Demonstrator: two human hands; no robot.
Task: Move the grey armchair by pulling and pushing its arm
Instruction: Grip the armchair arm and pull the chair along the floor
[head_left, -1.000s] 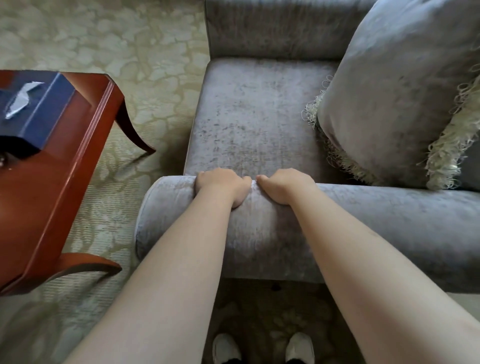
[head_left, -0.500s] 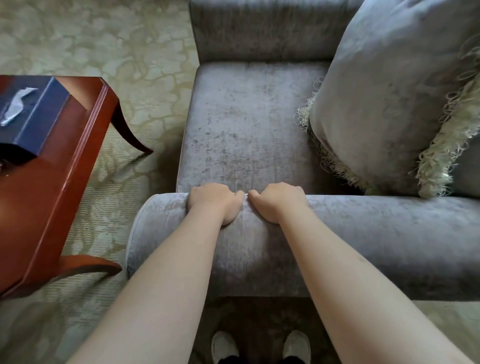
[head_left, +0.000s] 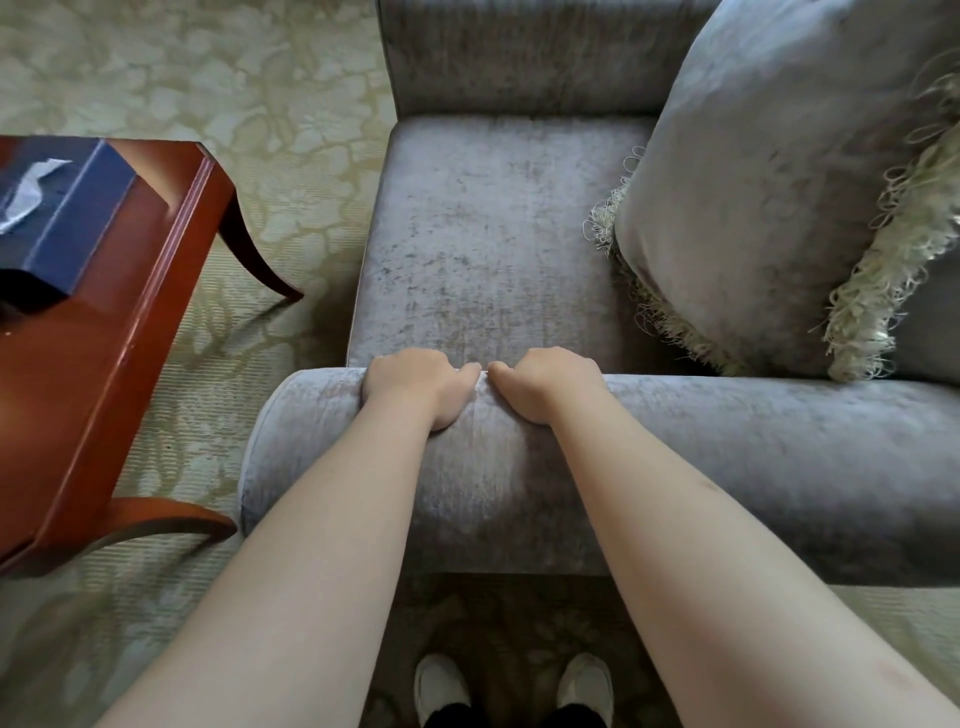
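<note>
The left hand (head_left: 415, 387) and right hand (head_left: 545, 384) gripped the grey velvet armchair's rolled arm (head_left: 675, 441), side by side, fingers curled over it. The armchair stood just right of the red-brown wooden table (head_left: 104, 389). A level, steady pull would likely keep it clear of that table.

Grey velvety armchair (head_left: 493, 249), upright on carpet (head_left: 291, 93)

Red wooden table (head_left: 104, 374), blue tissue box (head_left: 57, 208), fringed cushion (head_left: 769, 192), patterned carpet (head_left: 208, 67), white shoes (head_left: 439, 686)
</note>
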